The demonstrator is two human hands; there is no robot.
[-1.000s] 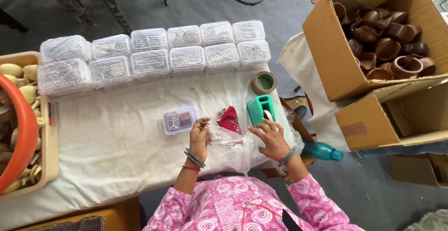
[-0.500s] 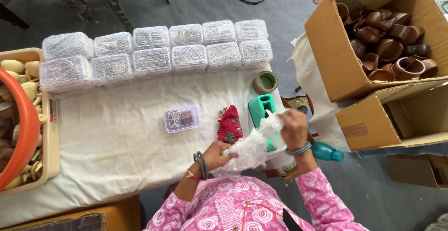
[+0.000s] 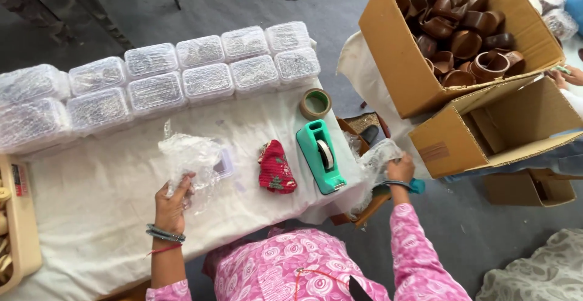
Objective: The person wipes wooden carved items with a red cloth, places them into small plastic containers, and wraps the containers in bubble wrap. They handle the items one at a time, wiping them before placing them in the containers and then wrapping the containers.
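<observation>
Two bare hands work at a table covered with a white cloth [image 3: 91,216], seen from the head camera looking down. The left hand [image 3: 172,204], ringed at the wrist by thin metal bangles, has its fingers closed around the lower edge of a crumpled sheet of clear bubble wrap [image 3: 188,155], which rises loosely from the cloth and partly covers a small clear plastic box [image 3: 225,162] just beside it. The right hand [image 3: 401,168] reaches off the table's right edge and grips a second wad of clear bubble wrap [image 3: 376,155], fingers curled shut on it (the wad hangs below table level, above a tan open box on the floor). Between the hands lie a small red patterned cloth pouch [image 3: 276,167] and a teal plastic tape dispenser [image 3: 320,155], near each other but apart; a roll of brown packing tape [image 3: 316,103] sits beyond the dispenser. Along the far edge stand two rows of bubble-wrapped clear boxes [image 3: 152,76], touching one another. To the right, on the floor, an open cardboard carton [image 3: 395,52] holds brown clay cups [image 3: 461,34].
</observation>
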